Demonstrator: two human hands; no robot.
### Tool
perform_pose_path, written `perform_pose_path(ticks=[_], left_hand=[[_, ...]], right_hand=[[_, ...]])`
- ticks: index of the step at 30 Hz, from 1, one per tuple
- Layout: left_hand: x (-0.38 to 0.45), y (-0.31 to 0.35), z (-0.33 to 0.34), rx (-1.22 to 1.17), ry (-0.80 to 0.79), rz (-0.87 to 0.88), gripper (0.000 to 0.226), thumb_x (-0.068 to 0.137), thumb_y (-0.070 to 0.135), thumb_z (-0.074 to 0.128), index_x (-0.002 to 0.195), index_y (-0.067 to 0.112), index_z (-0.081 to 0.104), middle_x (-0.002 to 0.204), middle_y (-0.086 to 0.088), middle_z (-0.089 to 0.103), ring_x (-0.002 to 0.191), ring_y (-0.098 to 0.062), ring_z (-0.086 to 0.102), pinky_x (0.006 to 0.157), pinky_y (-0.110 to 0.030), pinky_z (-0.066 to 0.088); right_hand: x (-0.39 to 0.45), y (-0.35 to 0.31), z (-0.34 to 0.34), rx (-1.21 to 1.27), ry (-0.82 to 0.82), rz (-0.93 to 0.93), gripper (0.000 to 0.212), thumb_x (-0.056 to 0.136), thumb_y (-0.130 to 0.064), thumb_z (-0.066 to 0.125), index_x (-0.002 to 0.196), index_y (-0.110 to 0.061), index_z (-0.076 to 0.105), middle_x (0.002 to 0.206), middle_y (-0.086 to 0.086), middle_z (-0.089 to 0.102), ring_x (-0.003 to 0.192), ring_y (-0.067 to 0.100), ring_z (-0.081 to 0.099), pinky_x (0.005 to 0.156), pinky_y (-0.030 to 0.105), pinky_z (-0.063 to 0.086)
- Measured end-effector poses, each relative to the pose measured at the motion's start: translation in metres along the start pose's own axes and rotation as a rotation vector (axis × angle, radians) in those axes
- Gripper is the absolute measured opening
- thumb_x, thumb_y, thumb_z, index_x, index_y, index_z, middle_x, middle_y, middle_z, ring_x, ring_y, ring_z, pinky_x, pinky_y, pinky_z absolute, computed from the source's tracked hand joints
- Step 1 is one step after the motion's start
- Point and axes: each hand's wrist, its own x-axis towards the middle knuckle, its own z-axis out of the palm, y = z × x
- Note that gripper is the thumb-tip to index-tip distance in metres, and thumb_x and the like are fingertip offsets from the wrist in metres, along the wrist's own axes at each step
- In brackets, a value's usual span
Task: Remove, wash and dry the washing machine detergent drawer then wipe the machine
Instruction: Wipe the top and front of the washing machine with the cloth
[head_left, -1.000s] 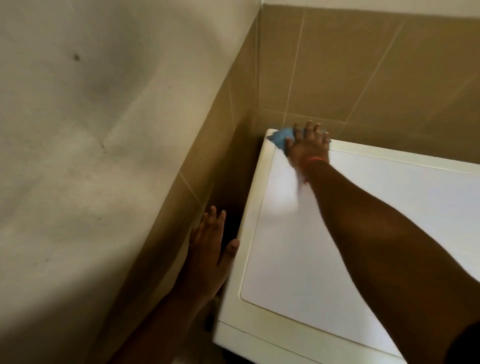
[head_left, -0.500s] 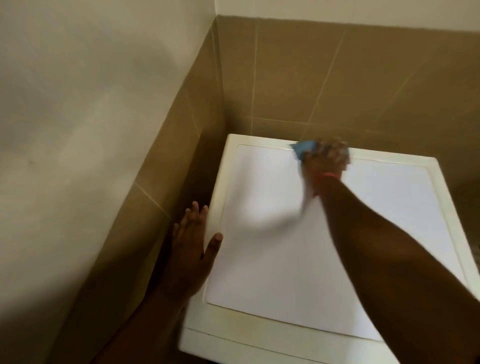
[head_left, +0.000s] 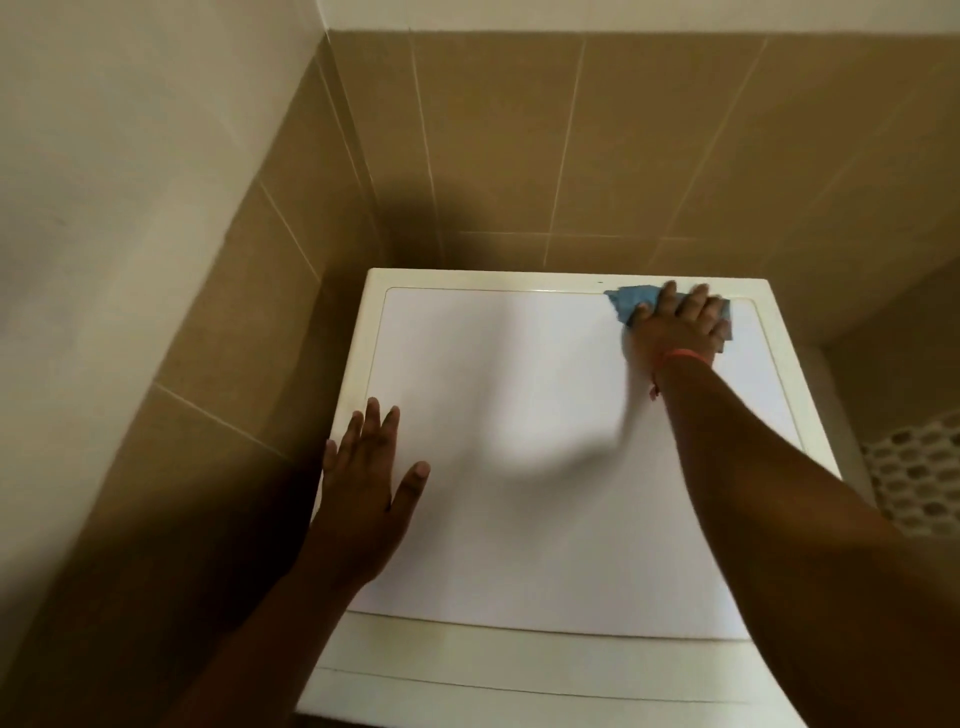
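Observation:
The white top of the washing machine (head_left: 519, 545) fills the middle of the head view. A blue cloth (head_left: 631, 301) lies at the top's far right corner, and my right hand (head_left: 675, 327) presses flat on it with spread fingers. My left hand (head_left: 369, 478) rests flat on the left edge of the top, fingers straight and thumb out. The detergent drawer is not in view.
Brown tiled walls (head_left: 519, 156) close in behind and to the left of the machine, with a narrow dark gap on the left. A white basket with round holes (head_left: 914, 483) stands to the right of the machine.
My right hand has slid the blue cloth along the back edge from the far left corner to the far right. My left hand has come from the machine's side onto its top.

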Motion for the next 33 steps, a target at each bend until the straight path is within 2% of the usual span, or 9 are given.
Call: perform_pose_path(ticks=[4, 7, 9, 13, 19, 21, 26, 31, 33], left_hand=[[0.0, 0.012, 0.006, -0.03, -0.029, -0.025, 0.091, 0.083, 0.081, -0.003, 0.157, 0.029, 0.001, 0.165, 0.006, -0.011, 0.151, -0.011, -0.013, 0.123, -0.046, -0.003], [-0.002, 0.015, 0.006, -0.016, -0.041, -0.015, 0.09, 0.083, 0.082, -0.004, 0.157, 0.03, 0.0, 0.164, 0.007, -0.013, 0.15, -0.01, -0.015, 0.123, -0.046, -0.004], [-0.003, 0.011, 0.001, 0.0, -0.034, -0.014, 0.089, 0.083, 0.08, -0.003, 0.157, 0.03, 0.0, 0.164, 0.008, -0.014, 0.15, -0.01, -0.015, 0.123, -0.044, -0.006], [-0.007, -0.002, -0.011, 0.002, 0.007, -0.048, 0.084, 0.087, 0.076, 0.003, 0.157, 0.03, 0.001, 0.164, 0.007, -0.013, 0.151, -0.011, -0.013, 0.122, -0.044, -0.006], [-0.014, -0.018, -0.019, 0.034, 0.01, -0.086, 0.09, 0.081, 0.08, -0.009, 0.156, 0.03, -0.001, 0.164, 0.007, -0.014, 0.151, -0.015, -0.014, 0.122, -0.049, -0.004], [-0.017, -0.02, -0.021, 0.036, -0.007, -0.075, 0.09, 0.081, 0.081, -0.009, 0.156, 0.031, -0.003, 0.164, 0.006, -0.015, 0.15, -0.014, -0.016, 0.122, -0.049, -0.004], [-0.027, -0.036, -0.033, 0.041, 0.005, -0.067, 0.081, 0.085, 0.078, -0.004, 0.153, 0.034, -0.008, 0.164, 0.008, -0.014, 0.15, -0.013, -0.017, 0.123, -0.047, -0.004], [-0.035, -0.051, -0.038, 0.039, 0.018, -0.052, 0.084, 0.084, 0.079, -0.005, 0.154, 0.033, -0.005, 0.164, 0.008, -0.01, 0.151, -0.014, -0.013, 0.123, -0.047, -0.002], [-0.038, -0.058, -0.039, 0.057, 0.005, -0.05, 0.082, 0.083, 0.08, -0.008, 0.152, 0.034, -0.009, 0.164, 0.007, -0.01, 0.151, -0.015, -0.013, 0.123, -0.046, -0.001]], right_hand=[[-0.051, -0.057, 0.028, -0.089, -0.025, -0.367, 0.061, 0.101, -0.046, 0.022, 0.156, -0.022, 0.011, 0.162, 0.018, 0.0, 0.148, 0.042, -0.004, 0.118, 0.056, -0.001], [-0.07, -0.062, 0.031, -0.169, -0.038, -0.647, 0.068, 0.096, -0.052, 0.007, 0.156, -0.022, 0.016, 0.162, 0.017, 0.008, 0.149, 0.039, 0.005, 0.119, 0.052, 0.006], [-0.054, -0.048, 0.024, -0.151, -0.012, -0.585, 0.075, 0.09, -0.054, 0.001, 0.155, -0.022, 0.019, 0.162, 0.017, 0.012, 0.148, 0.039, 0.009, 0.119, 0.052, 0.011], [-0.046, -0.054, 0.025, -0.074, 0.011, -0.251, 0.063, 0.1, -0.045, 0.017, 0.156, -0.018, 0.012, 0.162, 0.019, 0.003, 0.148, 0.04, 0.001, 0.119, 0.056, 0.004], [-0.132, -0.138, 0.057, -0.153, -0.035, -0.822, 0.06, 0.102, -0.048, 0.017, 0.156, -0.021, 0.014, 0.163, 0.015, 0.008, 0.149, 0.039, 0.004, 0.121, 0.053, 0.008], [-0.117, -0.152, 0.053, -0.171, -0.039, -0.816, 0.06, 0.102, -0.049, 0.015, 0.156, -0.023, 0.013, 0.163, 0.013, 0.006, 0.15, 0.036, 0.004, 0.121, 0.051, 0.008], [-0.092, -0.2, 0.053, -0.118, -0.043, -0.454, 0.061, 0.102, -0.048, 0.015, 0.157, -0.021, 0.006, 0.163, 0.016, -0.005, 0.149, 0.037, -0.007, 0.12, 0.054, -0.002], [-0.116, -0.229, 0.057, -0.192, -0.069, -0.929, 0.061, 0.102, -0.049, 0.016, 0.156, -0.024, 0.008, 0.163, 0.014, 0.001, 0.15, 0.036, 0.0, 0.12, 0.051, 0.006], [-0.102, -0.224, 0.053, -0.204, -0.061, -0.835, 0.061, 0.101, -0.05, 0.016, 0.156, -0.024, 0.008, 0.164, 0.013, 0.002, 0.15, 0.034, 0.0, 0.12, 0.05, 0.007]])
